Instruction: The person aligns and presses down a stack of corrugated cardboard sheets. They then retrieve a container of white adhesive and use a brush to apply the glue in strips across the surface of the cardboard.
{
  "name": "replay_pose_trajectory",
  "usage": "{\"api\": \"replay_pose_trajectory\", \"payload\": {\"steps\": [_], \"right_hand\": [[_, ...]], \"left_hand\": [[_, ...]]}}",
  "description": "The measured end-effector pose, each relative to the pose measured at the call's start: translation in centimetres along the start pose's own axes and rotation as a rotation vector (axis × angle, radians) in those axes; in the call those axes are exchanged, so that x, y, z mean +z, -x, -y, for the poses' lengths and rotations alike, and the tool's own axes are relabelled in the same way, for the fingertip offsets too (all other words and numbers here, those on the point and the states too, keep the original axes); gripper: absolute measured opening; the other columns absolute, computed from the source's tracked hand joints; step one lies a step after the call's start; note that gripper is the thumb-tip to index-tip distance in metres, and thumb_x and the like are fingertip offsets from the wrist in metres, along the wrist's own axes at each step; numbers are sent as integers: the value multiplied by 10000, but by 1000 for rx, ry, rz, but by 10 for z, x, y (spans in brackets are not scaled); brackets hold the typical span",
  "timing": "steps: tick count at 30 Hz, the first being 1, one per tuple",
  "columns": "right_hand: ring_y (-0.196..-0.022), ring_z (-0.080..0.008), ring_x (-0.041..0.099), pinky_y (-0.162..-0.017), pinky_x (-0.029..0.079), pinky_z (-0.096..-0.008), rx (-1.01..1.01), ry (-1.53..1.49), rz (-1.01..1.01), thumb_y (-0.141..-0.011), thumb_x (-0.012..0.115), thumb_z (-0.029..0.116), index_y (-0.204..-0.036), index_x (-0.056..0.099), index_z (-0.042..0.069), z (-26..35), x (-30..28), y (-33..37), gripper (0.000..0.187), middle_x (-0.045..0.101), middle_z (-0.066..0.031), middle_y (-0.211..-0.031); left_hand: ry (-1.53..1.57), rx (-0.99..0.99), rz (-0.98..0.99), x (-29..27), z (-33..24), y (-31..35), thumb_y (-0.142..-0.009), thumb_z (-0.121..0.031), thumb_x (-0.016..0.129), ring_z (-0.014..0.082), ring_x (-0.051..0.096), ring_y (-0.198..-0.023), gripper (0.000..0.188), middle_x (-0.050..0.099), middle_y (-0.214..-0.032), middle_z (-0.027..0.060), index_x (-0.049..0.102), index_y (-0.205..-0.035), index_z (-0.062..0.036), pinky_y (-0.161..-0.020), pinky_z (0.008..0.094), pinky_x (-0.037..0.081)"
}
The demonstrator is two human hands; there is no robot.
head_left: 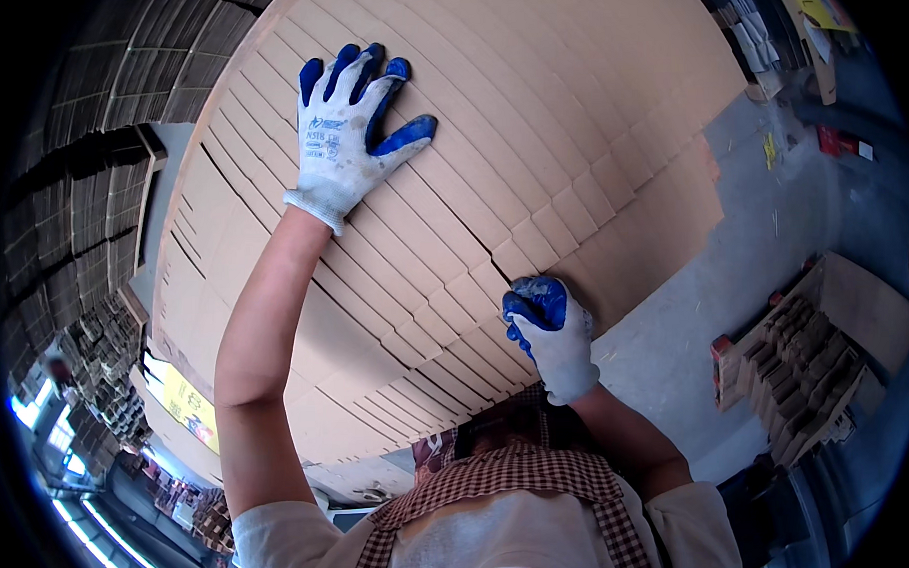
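A wide spread of overlapping brown cardboard sheets [568, 90] lies in front of me, with slots and creases running across them in rows. My left hand [354, 137], in a white glove with blue-coated fingers, rests flat on the far left part of the sheets, fingers spread. Closer to my body, my right hand [551, 331], gloved the same way, is closed at the near right edge of the sheets. A dark slot opens in the cardboard right beside its fingertips. What those fingers grip, if anything, is hidden.
Tall bundles of flat cardboard [117, 75] are stacked along the left. On the right, a wooden crate [797, 357] holds folded cardboard pieces on the grey floor [678, 376]. A yellow printed sheet [189, 408] shows at the lower left. More papers [751, 28] stand at the far right.
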State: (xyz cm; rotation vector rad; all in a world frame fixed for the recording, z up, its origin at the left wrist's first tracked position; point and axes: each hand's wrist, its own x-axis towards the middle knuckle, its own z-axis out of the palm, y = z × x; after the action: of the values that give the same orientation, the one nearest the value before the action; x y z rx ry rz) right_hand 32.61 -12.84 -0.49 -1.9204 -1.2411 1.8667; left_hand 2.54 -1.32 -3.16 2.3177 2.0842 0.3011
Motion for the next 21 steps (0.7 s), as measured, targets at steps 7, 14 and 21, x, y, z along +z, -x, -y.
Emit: {"api": "replay_pose_trajectory", "payload": {"steps": [7, 14, 21], "right_hand": [[-635, -81, 657, -542, 522, -231, 89, -130, -13, -869, 755, 101, -1110, 649, 41, 9, 3, 2, 271, 699, -36, -818], [-622, -57, 614, -516, 473, -215, 53, -149, -22, -891, 725, 72, -1073, 659, 52, 8, 6, -2, 195, 679, -16, -809], [-628, -50, 581, -521, 448, -203, 87, -205, -10, -897, 696, 23, -1081, 640, 53, 12, 6, 1, 195, 673, -22, -829]], "left_hand": [[2, 6, 29, -3, -1, -1, -847, -604, 660, 327, 381, -1406, 657, 502, -1446, 126, 604, -1326, -159, -1218, 514, 165], [91, -21, -8, -7, 9, 0, -878, -499, 674, 307, 431, -1366, 536, 536, -1415, 110, 628, -1292, -163, -1207, 490, 203], [415, -337, -148, -29, 78, 8, -954, -325, 626, 290, 494, -1304, 354, 599, -1358, 73, 662, -1273, -176, -1140, 439, 297]]}}
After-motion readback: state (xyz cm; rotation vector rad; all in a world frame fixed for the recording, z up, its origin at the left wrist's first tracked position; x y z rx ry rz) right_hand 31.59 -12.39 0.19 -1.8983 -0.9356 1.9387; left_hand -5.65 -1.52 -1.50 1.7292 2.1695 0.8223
